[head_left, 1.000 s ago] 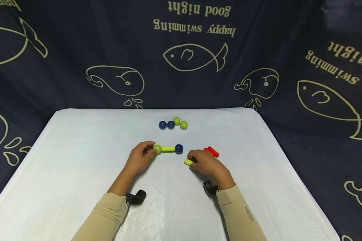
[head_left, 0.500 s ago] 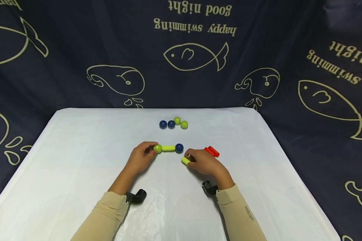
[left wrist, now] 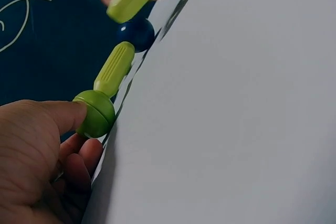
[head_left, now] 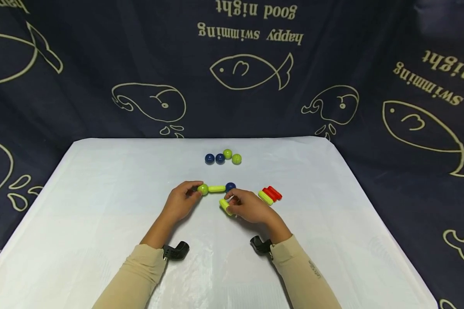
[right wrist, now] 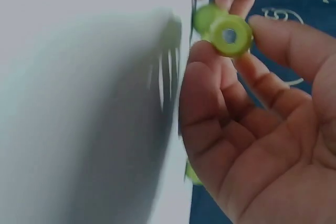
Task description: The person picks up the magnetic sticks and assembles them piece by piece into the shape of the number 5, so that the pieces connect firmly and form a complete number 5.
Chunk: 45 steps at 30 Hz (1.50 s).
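- While the left hand [head_left: 179,201] pinches a glossy lime-green ball [head_left: 203,189] between thumb and fingers, the ball touches one end of a ridged yellow-green plastic rod [head_left: 216,189]; a glossy dark blue ball [head_left: 230,186] sits at the rod's other end.
- The right hand [head_left: 249,206] grasps a second yellow-green rod [head_left: 225,206] between thumb and fingertips, on the person's side of the joined row and just beside it. Whether it touches the blue ball, I cannot tell.
- A light, firm pinch on the lime ball should serve best, since a hard push could roll or split the row.
- Holding the second rod well back from its free end seems sound: the tip stays bare for lining up.
- The silvery disc [right wrist: 229,35] in its end looks like a magnet, so a slow, square approach would likely seat better than a quick one.
- Fingers near the blue ball could nudge it; a slightly higher wrist might help.
- The spare yellow-green rod [head_left: 265,197] lies beside two red rods [head_left: 272,193], right of the right hand.
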{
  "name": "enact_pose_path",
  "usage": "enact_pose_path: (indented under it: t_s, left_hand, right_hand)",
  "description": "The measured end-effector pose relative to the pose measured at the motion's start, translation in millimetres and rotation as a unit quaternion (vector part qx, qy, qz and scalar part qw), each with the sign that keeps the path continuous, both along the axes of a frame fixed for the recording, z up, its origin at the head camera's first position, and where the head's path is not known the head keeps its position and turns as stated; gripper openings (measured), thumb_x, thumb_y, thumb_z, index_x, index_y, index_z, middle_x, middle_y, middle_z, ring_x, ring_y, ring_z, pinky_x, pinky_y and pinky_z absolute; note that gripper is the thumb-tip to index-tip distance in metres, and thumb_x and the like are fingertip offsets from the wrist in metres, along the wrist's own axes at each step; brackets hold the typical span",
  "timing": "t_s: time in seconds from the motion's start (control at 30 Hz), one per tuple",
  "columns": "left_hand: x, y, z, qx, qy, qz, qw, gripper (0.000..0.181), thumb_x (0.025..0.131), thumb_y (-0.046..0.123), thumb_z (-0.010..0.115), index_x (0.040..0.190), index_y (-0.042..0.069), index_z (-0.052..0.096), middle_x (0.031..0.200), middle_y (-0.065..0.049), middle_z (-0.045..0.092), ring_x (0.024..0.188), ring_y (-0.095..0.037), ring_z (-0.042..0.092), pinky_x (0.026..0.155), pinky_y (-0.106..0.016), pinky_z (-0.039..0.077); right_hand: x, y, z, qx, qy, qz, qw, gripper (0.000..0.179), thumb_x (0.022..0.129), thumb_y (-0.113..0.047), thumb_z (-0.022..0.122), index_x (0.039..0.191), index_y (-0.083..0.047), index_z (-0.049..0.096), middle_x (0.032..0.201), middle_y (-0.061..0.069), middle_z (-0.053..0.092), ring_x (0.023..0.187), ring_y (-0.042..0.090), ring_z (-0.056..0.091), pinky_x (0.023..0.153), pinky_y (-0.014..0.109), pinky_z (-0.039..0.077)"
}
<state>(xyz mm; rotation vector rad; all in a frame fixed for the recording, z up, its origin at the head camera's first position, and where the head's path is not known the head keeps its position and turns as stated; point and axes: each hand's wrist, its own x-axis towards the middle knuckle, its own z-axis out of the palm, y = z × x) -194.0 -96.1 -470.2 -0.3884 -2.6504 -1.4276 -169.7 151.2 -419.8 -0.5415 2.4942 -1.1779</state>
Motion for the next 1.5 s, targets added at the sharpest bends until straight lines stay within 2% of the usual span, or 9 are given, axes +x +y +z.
enact_pose_path:
  t_s: [0.17,0.43,0.57,0.73,0.83,1.1,1.5]
  left_hand:
    - [-0.5,-1.6,2.4,-0.006,-0.002,0.000,1.0000,0.031,0.095,0.012,0.068,0.126,0.008,0.068,0.108,-0.012,0.067,0.094,-0.027,0.061,0.082,-0.044,0.049]
    - [-2.1,-1.4,0.8,-0.007,-0.006,0.000,1.0000,0.032,0.096,0.012,0.067,0.128,0.008,0.067,0.115,-0.014,0.067,0.098,-0.028,0.062,0.086,-0.047,0.048]
    - [-2.0,-0.9,0.5,-0.001,-0.003,-0.005,1.0000,0.033,0.096,0.012,0.066,0.128,0.008,0.066,0.116,-0.014,0.066,0.099,-0.030,0.062,0.087,-0.048,0.049]
    - [-1.2,-1.5,-2.6,-0.007,0.022,-0.003,0.9997,0.032,0.096,0.011,0.064,0.127,0.007,0.067,0.116,-0.015,0.067,0.098,-0.030,0.063,0.085,-0.047,0.049]
    - [-0.1,-2.2,-3.5,-0.009,0.026,-0.002,0.9996,0.031,0.096,0.011,0.063,0.127,0.006,0.067,0.117,-0.016,0.066,0.099,-0.031,0.063,0.085,-0.047,0.049]
    - [-2.0,-2.9,-2.7,-0.006,-0.006,-0.011,0.9999,0.033,0.098,0.011,0.063,0.131,0.008,0.065,0.125,-0.015,0.064,0.106,-0.031,0.062,0.090,-0.048,0.049]
    - [-2.0,-2.4,-0.9,0.004,-0.009,-0.013,0.9999,0.032,0.099,0.014,0.062,0.130,0.007,0.065,0.125,-0.014,0.064,0.106,-0.029,0.063,0.090,-0.046,0.050]
  right_hand:
    - [-3.5,-15.0,-1.6,-0.055,-0.038,-0.017,0.9976,0.022,0.093,-0.008,0.065,0.115,-0.005,0.062,0.086,0.004,0.063,0.068,0.017,0.060,0.062,0.028,0.050]
    - [-11.2,-36.6,-9.2,-0.102,-0.095,-0.051,0.9889,0.027,0.090,-0.007,0.069,0.115,-0.001,0.061,0.085,0.007,0.066,0.065,0.018,0.062,0.061,0.028,0.051]
    - [-12.1,-46.3,-13.3,-0.141,-0.119,-0.070,0.9804,0.030,0.089,-0.004,0.069,0.116,0.003,0.058,0.084,0.011,0.068,0.065,0.018,0.063,0.062,0.030,0.054]
    - [-11.6,-57.9,-19.4,-0.181,-0.144,-0.103,0.9673,0.032,0.089,-0.001,0.069,0.117,0.006,0.057,0.085,0.013,0.069,0.067,0.017,0.066,0.063,0.031,0.057]
    - [-12.0,-63.5,-22.9,-0.182,-0.143,-0.116,0.9659,0.032,0.089,-0.001,0.069,0.118,0.005,0.056,0.085,0.013,0.070,0.065,0.017,0.066,0.062,0.030,0.056]
    - [-12.3,-70.3,-23.1,-0.191,-0.135,-0.127,0.9638,0.037,0.091,-0.005,0.070,0.122,0.006,0.054,0.090,0.018,0.070,0.071,0.025,0.069,0.064,0.034,0.056]
    - [-11.2,-71.7,-23.4,-0.204,-0.136,-0.137,0.9598,0.029,0.090,-0.001,0.068,0.116,0.006,0.055,0.082,0.011,0.067,0.063,0.016,0.066,0.058,0.026,0.054]
